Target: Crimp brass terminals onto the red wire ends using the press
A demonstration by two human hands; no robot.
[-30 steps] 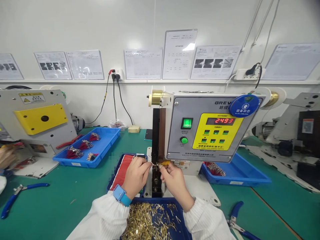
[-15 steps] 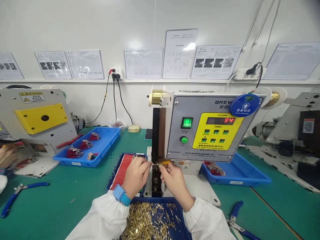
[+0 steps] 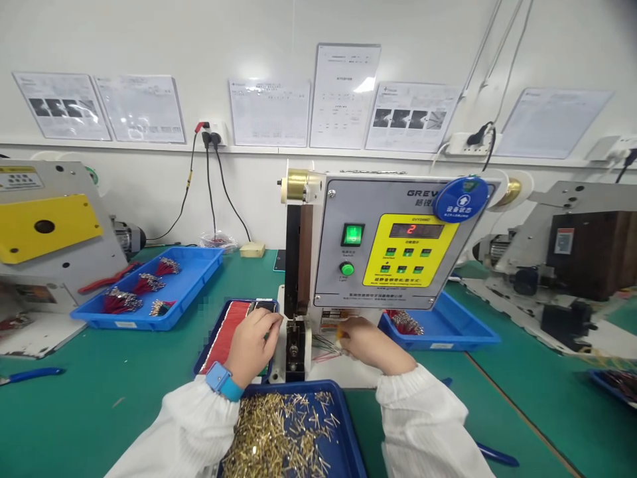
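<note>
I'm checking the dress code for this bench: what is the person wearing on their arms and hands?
White, finely ribbed sleeves cover both forearms, the left sleeve and the right sleeve, each gathered at an elasticated cuff. The left hand and the right hand are bare, with no gloves. A bright blue strap, probably a watch band, circles the left wrist.

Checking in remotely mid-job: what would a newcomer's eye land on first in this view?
The grey crimping machine stands at centre, its yellow control panel bright on the front. Nearest the camera, a blue tray holds a heap of brass pins, just below the left hand, with its blue watch, and the right hand.
</note>
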